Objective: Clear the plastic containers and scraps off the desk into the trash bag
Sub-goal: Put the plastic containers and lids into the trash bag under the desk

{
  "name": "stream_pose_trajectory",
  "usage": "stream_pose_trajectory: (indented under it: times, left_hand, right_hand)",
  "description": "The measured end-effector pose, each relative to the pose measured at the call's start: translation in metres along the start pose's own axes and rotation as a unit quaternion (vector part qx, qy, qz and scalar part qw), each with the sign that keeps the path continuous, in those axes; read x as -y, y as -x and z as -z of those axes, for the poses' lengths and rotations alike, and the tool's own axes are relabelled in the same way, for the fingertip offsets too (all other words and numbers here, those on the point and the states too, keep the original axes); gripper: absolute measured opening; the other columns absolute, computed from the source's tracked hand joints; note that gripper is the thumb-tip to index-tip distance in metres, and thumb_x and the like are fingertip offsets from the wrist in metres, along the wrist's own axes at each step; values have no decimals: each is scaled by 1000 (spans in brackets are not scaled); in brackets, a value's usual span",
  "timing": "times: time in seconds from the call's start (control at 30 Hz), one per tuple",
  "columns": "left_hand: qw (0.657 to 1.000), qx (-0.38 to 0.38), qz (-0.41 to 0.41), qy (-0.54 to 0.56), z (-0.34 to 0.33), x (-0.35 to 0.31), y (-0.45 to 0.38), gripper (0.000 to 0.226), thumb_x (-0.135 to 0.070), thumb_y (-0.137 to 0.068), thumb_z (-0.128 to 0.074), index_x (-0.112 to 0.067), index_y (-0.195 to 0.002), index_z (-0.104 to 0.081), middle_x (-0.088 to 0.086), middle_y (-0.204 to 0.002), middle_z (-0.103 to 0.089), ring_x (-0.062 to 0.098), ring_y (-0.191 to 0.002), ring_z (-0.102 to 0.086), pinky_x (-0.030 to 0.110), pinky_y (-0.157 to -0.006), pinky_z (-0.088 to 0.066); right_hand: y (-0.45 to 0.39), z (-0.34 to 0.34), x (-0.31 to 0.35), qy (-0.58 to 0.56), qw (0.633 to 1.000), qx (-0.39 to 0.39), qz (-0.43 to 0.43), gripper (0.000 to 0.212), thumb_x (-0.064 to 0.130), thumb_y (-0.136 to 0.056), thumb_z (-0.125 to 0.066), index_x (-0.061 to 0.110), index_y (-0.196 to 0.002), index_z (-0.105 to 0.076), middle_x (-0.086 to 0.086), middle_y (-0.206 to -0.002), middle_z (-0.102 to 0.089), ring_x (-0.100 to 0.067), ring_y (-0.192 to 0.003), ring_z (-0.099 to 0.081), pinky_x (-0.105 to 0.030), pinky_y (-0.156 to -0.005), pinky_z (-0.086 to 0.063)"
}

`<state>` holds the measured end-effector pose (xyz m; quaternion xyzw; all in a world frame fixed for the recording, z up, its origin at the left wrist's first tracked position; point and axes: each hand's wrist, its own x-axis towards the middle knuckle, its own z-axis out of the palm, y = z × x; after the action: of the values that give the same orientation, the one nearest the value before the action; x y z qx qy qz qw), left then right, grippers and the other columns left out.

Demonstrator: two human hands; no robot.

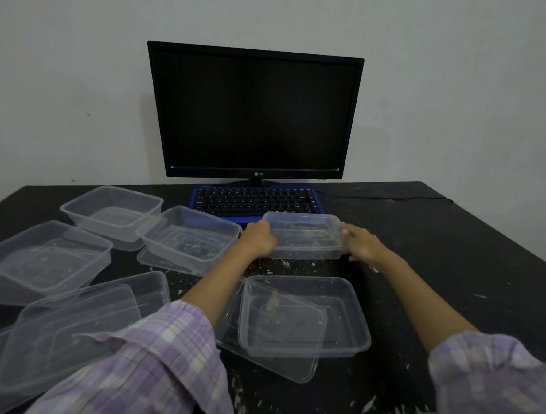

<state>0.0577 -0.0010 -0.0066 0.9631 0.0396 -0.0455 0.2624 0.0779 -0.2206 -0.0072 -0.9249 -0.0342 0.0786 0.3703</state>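
A clear plastic container point(305, 236) sits just in front of the keyboard, gripped at both ends: my left hand point(258, 239) holds its left end, my right hand point(363, 244) its right end. Several more clear containers and lids lie on the black desk point(437, 265): one near me point(306, 314) with a lid inside and another lid under it, two at the middle left point(190, 238) point(113, 211), one at the far left point(46, 253), and a stack under my left sleeve point(75, 329). Pale scraps point(285, 265) speckle the desk. No trash bag is in view.
A dark monitor point(252, 112) stands at the back against the wall, with a blue-framed keyboard point(254, 199) in front of it. A cable point(387, 198) runs right along the desk's back. The desk's right edge slants toward me.
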Motion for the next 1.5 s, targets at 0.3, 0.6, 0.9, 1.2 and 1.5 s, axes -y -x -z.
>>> stream_pose_trajectory:
  times: [0.3, 0.6, 0.9, 1.2, 1.5]
  left_hand:
    - [1000, 5, 3, 19, -9, 4, 2, 55, -6, -97, -32, 3, -146, -10, 23, -118, -55, 33, -96, -54, 34, -71, -38]
    - [995, -33, 18, 96, -5, 6, 0, 33, -9, -93, -40, 5, -122, -49, 20, -107, -56, 29, -87, -53, 39, -73, -39]
    - [921, -51, 58, 382, 17, -1, -8, 33, -5, -93, -38, -13, -124, -46, 13, -104, -58, 24, -78, -62, 39, -81, -57]
    - [907, -86, 52, 410, 21, -2, 3, 34, -2, -92, -43, -14, -122, -48, 10, -103, -53, 23, -87, -59, 43, -85, -56]
    - [906, -75, 25, 416, 45, 0, 28, 36, -9, -96, -37, -16, -131, -43, 11, -101, -57, 24, -84, -58, 34, -72, -55]
  right_hand:
    - [1, -10, -9, -8, 1000, 8, -5, 52, 26, -103, -29, 26, -151, -9, -9, -155, -26, -34, -138, -31, -52, -112, -27]
    - [3, -7, 4, -120, 989, -30, -78, 28, 18, -92, -49, 14, -119, -55, -11, -120, -59, -24, -104, -58, -44, -96, -47]
    - [6, 12, 26, -374, 920, -79, -83, 29, 10, -95, -46, 8, -123, -51, -16, -114, -60, -30, -99, -63, -39, -81, -55]
    - [15, 16, 32, -405, 907, -69, -97, 26, 8, -94, -50, 7, -119, -51, -17, -115, -59, -27, -89, -64, -36, -70, -54]
    - [38, 18, 48, -417, 906, -31, -68, 30, 10, -96, -46, 6, -126, -46, -21, -121, -56, -30, -96, -63, -38, -72, -55]
